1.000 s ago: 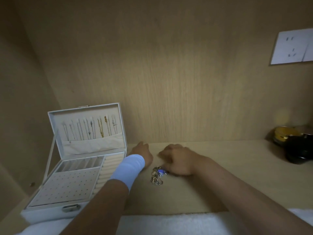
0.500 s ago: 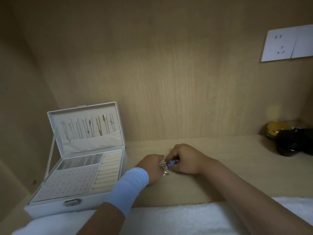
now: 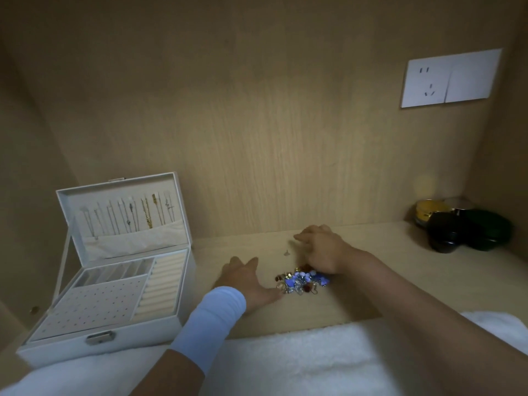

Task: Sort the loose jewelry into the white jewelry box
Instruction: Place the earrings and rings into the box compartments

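— Lower left of the frame: is that the white jewelry box?

— Yes. It stands on the desk with its lid raised. Thin necklaces hang in a row inside the lid, above a fabric pocket. The tray below shows a dotted panel, a column of padded rolls on its right and narrow slots behind.

— Where is the loose jewelry?

— It lies in a small heap on the desk at centre frame, well to the right of the box: blue, silver and dark red pieces tangled together. One tiny stud lies apart, just above the heap.

— And the hands?

— The left hand, with a pale wristband, lies flat on the desk with its fingers spread. Its thumb tip is at the heap's left edge, and it holds nothing. The right hand sits over the heap's upper right, knuckles up, fingers pointing left. It is blurred, so I cannot tell whether it pinches anything.

— Anything else?

— A white towel runs along the bottom edge. A socket plate is on the wooden wall at upper right, and dark jars stand at the right.
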Motion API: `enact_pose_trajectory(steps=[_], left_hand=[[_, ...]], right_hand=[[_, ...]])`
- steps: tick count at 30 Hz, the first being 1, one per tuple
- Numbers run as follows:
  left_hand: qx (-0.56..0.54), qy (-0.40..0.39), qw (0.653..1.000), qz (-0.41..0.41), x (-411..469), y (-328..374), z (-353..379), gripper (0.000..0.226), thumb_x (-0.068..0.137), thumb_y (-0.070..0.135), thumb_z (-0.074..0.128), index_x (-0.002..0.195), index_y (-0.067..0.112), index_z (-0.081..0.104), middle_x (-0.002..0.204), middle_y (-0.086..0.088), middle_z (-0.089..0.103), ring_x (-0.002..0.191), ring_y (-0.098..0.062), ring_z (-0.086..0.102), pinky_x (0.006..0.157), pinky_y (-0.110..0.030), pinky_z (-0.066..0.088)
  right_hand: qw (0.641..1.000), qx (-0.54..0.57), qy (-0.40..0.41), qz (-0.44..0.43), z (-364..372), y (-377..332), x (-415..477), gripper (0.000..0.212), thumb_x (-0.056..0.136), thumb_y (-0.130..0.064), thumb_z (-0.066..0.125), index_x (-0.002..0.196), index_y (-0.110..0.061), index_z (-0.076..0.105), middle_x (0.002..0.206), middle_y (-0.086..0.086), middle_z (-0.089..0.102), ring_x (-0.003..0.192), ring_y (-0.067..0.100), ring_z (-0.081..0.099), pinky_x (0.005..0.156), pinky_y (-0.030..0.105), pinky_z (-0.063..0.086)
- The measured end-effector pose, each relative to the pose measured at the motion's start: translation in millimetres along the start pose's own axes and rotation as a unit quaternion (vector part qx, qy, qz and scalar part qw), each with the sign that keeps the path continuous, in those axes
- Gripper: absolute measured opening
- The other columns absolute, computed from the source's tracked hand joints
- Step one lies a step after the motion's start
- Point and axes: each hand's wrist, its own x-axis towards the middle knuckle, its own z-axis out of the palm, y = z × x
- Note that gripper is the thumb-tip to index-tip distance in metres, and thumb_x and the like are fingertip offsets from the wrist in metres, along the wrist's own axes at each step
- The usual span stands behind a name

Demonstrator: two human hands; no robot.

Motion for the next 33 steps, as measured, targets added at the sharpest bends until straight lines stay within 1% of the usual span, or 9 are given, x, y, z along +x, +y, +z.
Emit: enact_pose_trajectory(steps=[3, 5, 8, 14, 17, 22, 25, 29, 33], left_hand=[[0.009, -0.013, 1.000, 0.015, 0, 8, 6, 0.072, 0.084, 0.057, 0.060, 0.142, 0.019, 0.041, 0.138, -0.008, 0.038, 0.126, -0.026, 0.045, 0.099, -0.033, 0.041], [-0.002, 0.016, 0.999, 0.052, 4, 17, 9, 0.039, 0.088, 0.042, 0.062, 0.112, 0.012, 0.057, 0.118, -0.008, 0.050, 0.109, -0.026, 0.054, 0.089, -0.030, 0.045], [-0.091, 0.030, 0.993, 0.074, 10, 32, 14, 0.015, 0.086, 0.020, 0.061, 0.076, 0.013, 0.053, 0.082, -0.002, 0.056, 0.084, -0.024, 0.058, 0.072, -0.026, 0.043], [-0.239, -0.026, 0.967, 0.088, 16, 53, 13, 0.022, 0.082, 0.016, 0.059, 0.101, 0.016, 0.069, 0.094, -0.005, 0.070, 0.076, -0.020, 0.060, 0.084, -0.036, 0.056], [-0.201, 0.015, 0.978, 0.049, 10, 37, -8, 0.046, 0.086, 0.014, 0.056, 0.130, 0.027, 0.057, 0.116, 0.005, 0.065, 0.104, -0.018, 0.062, 0.096, -0.025, 0.045], [0.051, 0.000, 0.998, -0.046, -13, 8, -23, 0.038, 0.079, 0.034, 0.069, 0.115, 0.021, 0.065, 0.118, 0.001, 0.064, 0.107, -0.020, 0.062, 0.087, -0.027, 0.049], [0.012, -0.010, 1.000, -0.026, -19, 10, -7, 0.035, 0.079, 0.039, 0.072, 0.109, 0.021, 0.069, 0.111, 0.001, 0.066, 0.102, -0.019, 0.063, 0.086, -0.026, 0.049], [-0.078, 0.043, 0.996, 0.000, -16, 24, 6, 0.015, 0.082, 0.023, 0.065, 0.094, 0.019, 0.074, 0.102, -0.001, 0.071, 0.095, -0.021, 0.066, 0.087, -0.028, 0.053], [-0.120, 0.024, 0.991, 0.047, -14, 38, 11, 0.013, 0.079, 0.026, 0.065, 0.089, 0.033, 0.069, 0.104, 0.006, 0.068, 0.093, -0.015, 0.065, 0.086, -0.024, 0.051]], right_hand=[[0.999, -0.026, -0.037, -0.030, 9, -14, 9, 0.036, 0.096, -0.026, 0.048, 0.132, -0.026, 0.056, 0.139, 0.007, 0.045, 0.132, 0.030, 0.033, 0.102, 0.045, 0.033], [0.998, -0.025, -0.029, -0.056, 13, -19, 11, 0.034, 0.097, -0.027, 0.049, 0.129, -0.024, 0.061, 0.133, 0.008, 0.048, 0.128, 0.029, 0.036, 0.103, 0.043, 0.035], [0.996, 0.020, -0.006, -0.083, 12, -19, 6, 0.031, 0.094, -0.016, 0.056, 0.121, -0.017, 0.071, 0.123, 0.007, 0.059, 0.120, 0.025, 0.051, 0.102, 0.033, 0.042], [0.998, 0.029, -0.019, -0.054, -8, 2, -18, 0.030, 0.091, -0.011, 0.055, 0.108, -0.020, 0.077, 0.107, 0.000, 0.074, 0.087, 0.008, 0.061, 0.067, 0.009, 0.039], [0.998, 0.049, -0.005, -0.036, -6, -4, -24, 0.030, 0.092, -0.020, 0.055, 0.116, -0.022, 0.074, 0.120, -0.005, 0.071, 0.103, 0.009, 0.063, 0.085, 0.016, 0.045], [0.995, 0.037, -0.007, -0.094, 16, -40, -36, 0.038, 0.079, -0.037, 0.066, 0.116, -0.032, 0.072, 0.120, -0.005, 0.066, 0.112, 0.015, 0.058, 0.099, 0.032, 0.047], [0.991, 0.016, 0.020, -0.132, 30, -55, -40, 0.034, 0.077, -0.047, 0.072, 0.108, -0.032, 0.072, 0.111, -0.002, 0.064, 0.107, 0.018, 0.053, 0.095, 0.033, 0.046], [0.991, 0.038, 0.030, -0.124, 28, -45, -42, 0.016, 0.078, -0.035, 0.068, 0.088, -0.025, 0.075, 0.092, -0.002, 0.070, 0.091, 0.019, 0.061, 0.085, 0.036, 0.052], [0.996, 0.017, 0.031, -0.079, 14, -24, -48, 0.014, 0.084, -0.026, 0.068, 0.092, -0.023, 0.078, 0.094, -0.002, 0.074, 0.092, 0.017, 0.065, 0.082, 0.030, 0.050]])
